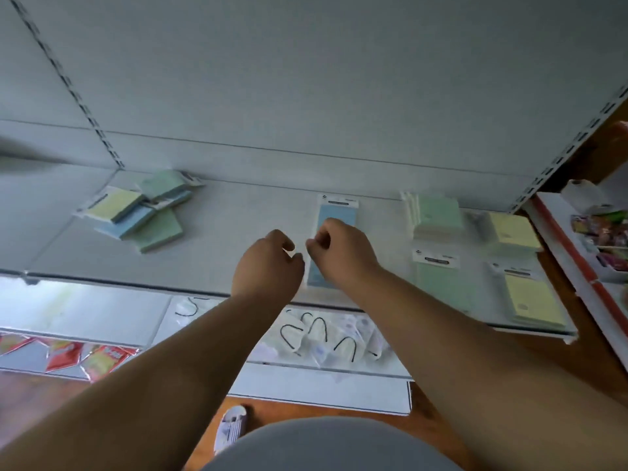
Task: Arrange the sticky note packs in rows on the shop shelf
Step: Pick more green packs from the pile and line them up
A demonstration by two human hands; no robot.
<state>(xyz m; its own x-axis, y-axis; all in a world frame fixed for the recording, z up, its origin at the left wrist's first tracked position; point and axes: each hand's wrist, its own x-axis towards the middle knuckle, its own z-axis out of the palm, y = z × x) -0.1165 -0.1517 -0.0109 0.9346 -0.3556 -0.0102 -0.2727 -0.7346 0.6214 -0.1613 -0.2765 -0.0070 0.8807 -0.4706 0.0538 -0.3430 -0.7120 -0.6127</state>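
A blue sticky note pack point(337, 212) lies flat at the back of the white shelf point(221, 239). A second blue pack point(314, 278) lies in front of it, mostly covered by my hands. My left hand point(268, 266) has its fingers curled at that pack's upper left corner and seems to pinch its white header. With fingers curled too, my right hand point(341, 253) grips the pack's top edge. To the right lie a green stack point(438, 212) with a green pack point(440, 283) in front, and yellow packs point(513, 231) point(533, 300).
At the shelf's back left, a loose pile of yellow, blue and green packs point(136, 212) lies crooked. The lower shelf holds clear packets with black loops point(319, 334) and red packets point(95, 358). A neighbouring shelf with colourful goods point(601, 239) stands at the right.
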